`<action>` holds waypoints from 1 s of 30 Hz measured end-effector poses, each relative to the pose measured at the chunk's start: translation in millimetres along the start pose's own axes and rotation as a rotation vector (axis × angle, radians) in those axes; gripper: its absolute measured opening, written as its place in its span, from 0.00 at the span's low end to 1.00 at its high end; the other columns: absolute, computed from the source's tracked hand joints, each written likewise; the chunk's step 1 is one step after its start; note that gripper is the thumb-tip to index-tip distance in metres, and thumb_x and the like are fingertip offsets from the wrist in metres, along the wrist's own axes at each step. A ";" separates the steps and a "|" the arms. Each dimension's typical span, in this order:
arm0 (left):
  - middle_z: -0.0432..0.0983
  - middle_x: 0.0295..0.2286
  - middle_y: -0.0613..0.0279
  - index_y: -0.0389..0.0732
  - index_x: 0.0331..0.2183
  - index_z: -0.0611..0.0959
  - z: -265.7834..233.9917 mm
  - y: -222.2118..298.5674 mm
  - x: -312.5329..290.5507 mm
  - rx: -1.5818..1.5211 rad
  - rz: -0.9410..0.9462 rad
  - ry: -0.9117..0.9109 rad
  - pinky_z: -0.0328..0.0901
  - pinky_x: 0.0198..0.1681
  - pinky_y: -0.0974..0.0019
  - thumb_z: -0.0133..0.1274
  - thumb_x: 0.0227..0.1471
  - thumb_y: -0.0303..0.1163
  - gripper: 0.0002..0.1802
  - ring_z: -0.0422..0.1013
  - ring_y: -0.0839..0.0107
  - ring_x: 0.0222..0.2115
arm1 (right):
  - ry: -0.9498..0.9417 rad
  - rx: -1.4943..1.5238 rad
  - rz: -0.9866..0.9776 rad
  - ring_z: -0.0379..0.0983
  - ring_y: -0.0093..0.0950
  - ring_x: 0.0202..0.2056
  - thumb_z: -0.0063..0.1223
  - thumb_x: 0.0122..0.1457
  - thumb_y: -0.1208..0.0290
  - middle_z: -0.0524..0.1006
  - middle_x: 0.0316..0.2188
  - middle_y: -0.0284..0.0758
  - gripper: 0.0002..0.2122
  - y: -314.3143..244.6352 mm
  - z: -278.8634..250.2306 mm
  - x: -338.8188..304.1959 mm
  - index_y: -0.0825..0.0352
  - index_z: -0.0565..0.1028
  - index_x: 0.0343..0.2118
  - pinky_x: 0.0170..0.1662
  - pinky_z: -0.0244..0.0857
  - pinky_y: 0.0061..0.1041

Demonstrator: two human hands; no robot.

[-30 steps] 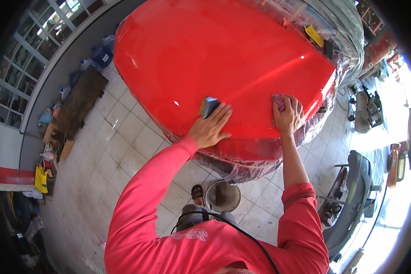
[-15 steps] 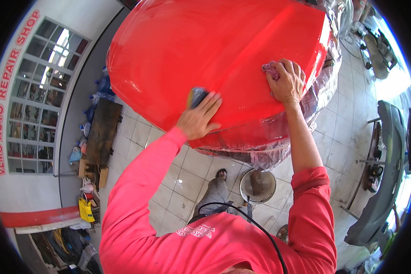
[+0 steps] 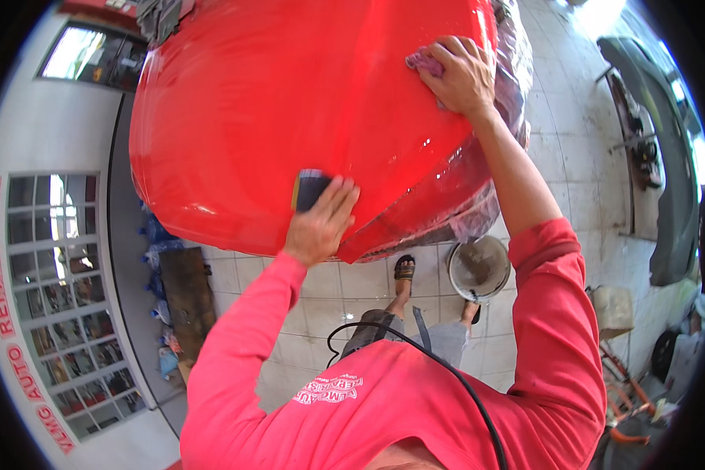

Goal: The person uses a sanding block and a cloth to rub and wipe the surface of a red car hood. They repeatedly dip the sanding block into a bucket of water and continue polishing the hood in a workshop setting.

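A glossy red car hood (image 3: 235, 117) fills the upper middle of the view, a crease running down it. Near its front edge, my left hand (image 3: 319, 223) presses on a dark sanding pad (image 3: 313, 189) with a yellowish side edge; the fingers overlap the pad's right end and blur slightly. Farther up, by the right edge of the hood, my right hand (image 3: 464, 77) is curled around a crumpled pinkish-purple rag (image 3: 425, 64) and rests on the paint. Part of that rag is hidden under the palm.
Clear plastic sheeting (image 3: 511, 70) lines the hood's right side. A round bucket (image 3: 453, 274) stands on the tiled floor near my feet. A grey bumper (image 3: 676, 164) is on a rack at right; a dark board (image 3: 186, 294) lies at left by the wall.
The view has shifted, so the hood sits farther left and more of the floor at right shows. Both hands keep their pad and rag; the right arm is stretched out farther.
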State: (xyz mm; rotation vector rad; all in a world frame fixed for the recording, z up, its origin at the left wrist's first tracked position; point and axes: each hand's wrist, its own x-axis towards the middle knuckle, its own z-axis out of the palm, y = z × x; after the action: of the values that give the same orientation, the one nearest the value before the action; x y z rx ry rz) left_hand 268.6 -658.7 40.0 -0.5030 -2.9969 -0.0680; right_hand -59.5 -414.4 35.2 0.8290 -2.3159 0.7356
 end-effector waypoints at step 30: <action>0.43 0.74 0.28 0.23 0.73 0.50 74.9 73.3 57.7 0.185 -0.244 0.332 0.40 0.79 0.41 0.53 0.68 0.61 0.57 0.42 0.33 0.75 | 0.118 0.343 1.598 0.80 0.27 0.32 0.70 0.56 0.68 0.84 0.31 0.34 0.10 -57.8 -304.3 -625.6 0.63 0.84 0.40 0.35 0.74 0.30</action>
State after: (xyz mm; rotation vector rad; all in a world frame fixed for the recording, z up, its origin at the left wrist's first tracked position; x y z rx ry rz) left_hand 231.5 -566.3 -26.3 -0.0927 -2.6865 0.0967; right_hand 483.0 -16.5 -150.9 -1.1846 -2.3770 1.6946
